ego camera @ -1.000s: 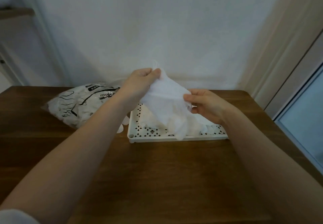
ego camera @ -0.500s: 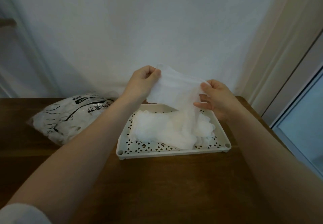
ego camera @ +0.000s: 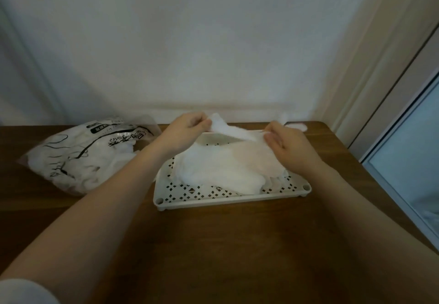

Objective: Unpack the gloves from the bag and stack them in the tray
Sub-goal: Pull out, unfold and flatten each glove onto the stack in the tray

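1. The table [ego camera: 225, 244] is dark brown wood with faint grain, fairly smooth with a soft, low sheen.
2. The tray [ego camera: 232, 199] looks like cream plastic, matt-ish, its floor punched through with little diamond holes.
3. The gloves [ego camera: 225, 170] piled in it are thin, white, see-through film, crinkly and soft-looking, not shiny.
4. The glove [ego camera: 234, 132] stretched above the tray's far edge is the same flimsy, translucent stuff.
5. The bag [ego camera: 78, 154] toward the table's left edge is clear, glossy plastic, wrinkled, with black print on it.
6. The wall [ego camera: 190, 42] behind is plain, matt, whitish.
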Tool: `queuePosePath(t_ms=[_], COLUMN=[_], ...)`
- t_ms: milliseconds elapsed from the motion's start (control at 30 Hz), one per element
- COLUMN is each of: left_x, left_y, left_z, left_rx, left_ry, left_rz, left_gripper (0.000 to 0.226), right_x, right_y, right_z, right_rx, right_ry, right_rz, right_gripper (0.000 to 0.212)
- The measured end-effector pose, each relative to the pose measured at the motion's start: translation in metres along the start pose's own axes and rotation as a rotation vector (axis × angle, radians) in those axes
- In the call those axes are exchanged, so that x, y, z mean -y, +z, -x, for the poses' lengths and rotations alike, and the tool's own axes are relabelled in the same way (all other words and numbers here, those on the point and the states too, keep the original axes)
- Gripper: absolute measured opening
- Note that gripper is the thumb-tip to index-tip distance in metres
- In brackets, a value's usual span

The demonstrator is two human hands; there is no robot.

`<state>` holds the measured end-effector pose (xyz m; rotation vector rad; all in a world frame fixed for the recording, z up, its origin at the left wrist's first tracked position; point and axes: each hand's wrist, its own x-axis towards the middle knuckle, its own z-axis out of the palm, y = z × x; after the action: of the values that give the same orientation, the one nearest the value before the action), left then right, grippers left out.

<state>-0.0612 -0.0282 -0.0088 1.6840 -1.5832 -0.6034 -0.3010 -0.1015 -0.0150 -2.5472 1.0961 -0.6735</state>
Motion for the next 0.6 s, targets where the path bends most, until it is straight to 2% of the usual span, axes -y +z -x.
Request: queuePosePath(t_ms=[100, 200, 300, 367, 467, 600], left_x=[0.012, 0.019, 0.030, 0.036, 0.038, 0.039], left_y=[0.001, 0.005, 0.006, 0.004, 0.000, 0.005], left_z=[0.013, 0.023, 0.032, 0.035, 0.043, 0.049], left_rx=[0.041, 0.065, 0.090, 0.113, 0.154, 0.174], left_ry=[-0.027, -0.022, 0.004, 0.017, 0.033, 0.041], left_rz=[-0.076, -0.119, -0.207, -0.272, -0.328, -0.353], left_gripper=[0.024, 0.028, 0.027, 0.023, 0.022, 0.047], right_x=[0.009, 0.020, 0.025, 0.026, 0.024, 0.026], right_y=[0.011, 0.019, 0.027, 0.031, 0.037, 0.034], right_z=[0.012, 0.020, 0.024, 0.026, 0.027, 0.015], right_rx=[0.191, 0.282, 0.337, 0.416, 0.371, 0.250], right_ry=[0.017, 0.043, 0.091, 0.113, 0.256, 0.522], right_rz=[0.067, -0.014, -0.089, -0.045, -0.059, 0.078], right_gripper=[0.019, 0.012, 0.022, 0.037, 0.062, 0.061])
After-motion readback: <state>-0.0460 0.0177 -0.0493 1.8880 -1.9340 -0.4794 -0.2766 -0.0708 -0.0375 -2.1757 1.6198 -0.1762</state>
